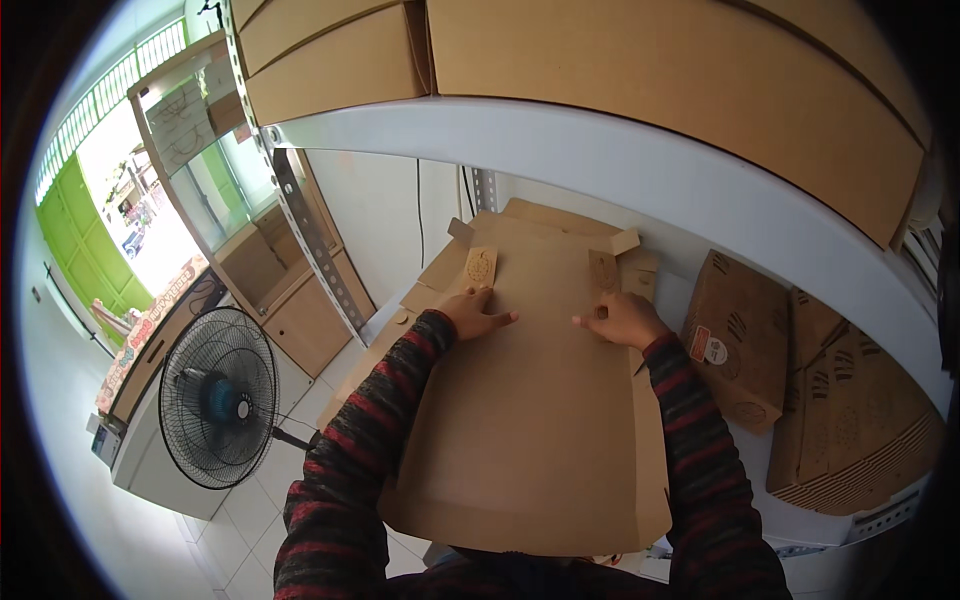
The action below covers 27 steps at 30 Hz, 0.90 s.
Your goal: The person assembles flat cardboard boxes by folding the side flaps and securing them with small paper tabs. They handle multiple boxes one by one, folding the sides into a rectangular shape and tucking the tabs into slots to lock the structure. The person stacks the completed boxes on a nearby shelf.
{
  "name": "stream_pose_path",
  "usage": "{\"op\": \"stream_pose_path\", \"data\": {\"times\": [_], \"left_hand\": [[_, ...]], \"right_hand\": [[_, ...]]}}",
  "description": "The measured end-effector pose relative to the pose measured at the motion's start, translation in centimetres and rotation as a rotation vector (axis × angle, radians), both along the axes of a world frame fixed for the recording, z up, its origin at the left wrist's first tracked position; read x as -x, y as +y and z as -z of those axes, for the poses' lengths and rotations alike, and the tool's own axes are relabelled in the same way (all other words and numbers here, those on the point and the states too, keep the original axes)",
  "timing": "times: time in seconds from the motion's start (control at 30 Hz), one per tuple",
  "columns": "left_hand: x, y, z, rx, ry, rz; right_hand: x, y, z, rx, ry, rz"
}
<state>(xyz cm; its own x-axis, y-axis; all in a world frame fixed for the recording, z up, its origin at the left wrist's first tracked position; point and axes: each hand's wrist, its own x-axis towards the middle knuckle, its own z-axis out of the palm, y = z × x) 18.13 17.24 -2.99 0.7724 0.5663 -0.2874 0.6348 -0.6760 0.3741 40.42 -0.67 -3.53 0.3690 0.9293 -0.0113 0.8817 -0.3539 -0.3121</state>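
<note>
At the left stands a black fan (pixel 219 398). Next, the person's left hand (pixel 474 313), thumb spread wide from the fingers, touches the printed left flap (pixel 481 265) of an unfolded cardboard box (pixel 530 420), which lies between the forearms. The right hand (pixel 630 318), fingers curled, is at the right flap (pixel 602 268); whether it grips cannot be told. Farther right sits a brown carton (pixel 738 320).
</note>
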Motion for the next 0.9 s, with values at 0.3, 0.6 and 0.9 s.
{"op": "stream_pose_path", "data": {"times": [0.3,0.6,0.9], "left_hand": [[2.9,4.6,1.7,0.056,-0.446,-0.336],[11.2,3.6,-0.7,0.625,-1.117,-0.184],[13.8,1.0,-2.3,0.966,-1.340,0.078]], "right_hand": [[-5.4,0.7,3.2,-0.494,-0.147,0.223],[-7.5,-5.8,-4.6,-0.506,1.099,0.030],[-10.6,-2.7,-2.0,-1.166,0.999,-0.150]]}}
